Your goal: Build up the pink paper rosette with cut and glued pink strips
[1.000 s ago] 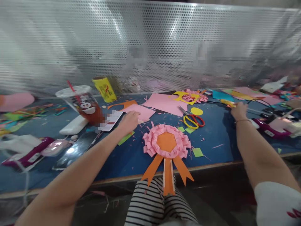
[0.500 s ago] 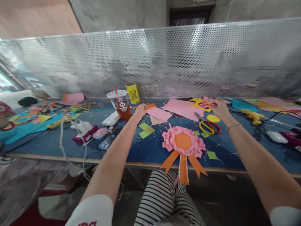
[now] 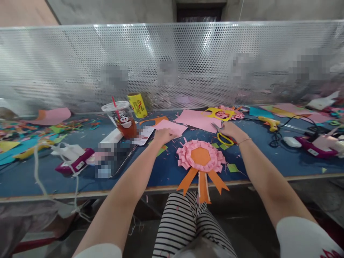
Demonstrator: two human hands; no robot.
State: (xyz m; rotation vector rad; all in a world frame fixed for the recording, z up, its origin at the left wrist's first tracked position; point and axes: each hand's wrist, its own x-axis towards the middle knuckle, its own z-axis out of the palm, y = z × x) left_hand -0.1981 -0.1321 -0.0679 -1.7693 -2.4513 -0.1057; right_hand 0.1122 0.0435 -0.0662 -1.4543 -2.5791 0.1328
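Observation:
My left hand rests at the near edge of a small pink sheet, its fingers low over the paper; whether they grip it is unclear. My right hand is over the scissors, which have yellow and red handles and blades pointing to the back left. Its fingers are bent and partly hidden. Between my forearms lies a pink ruffled rosette with an orange centre and orange tails hanging past the table edge. A larger pink sheet lies behind it, beside a yellow cut-out paper.
A cup of reddish drink and a yellow roll stand back left. Nearer are a phone and purple power strip. A yellow glue gun lies right. A perforated metal screen crosses the back.
The view has turned right. My left hand has come nearer, to the small pink sheet. My right hand has left the pink and yellow paper pieces and come down to the scissors.

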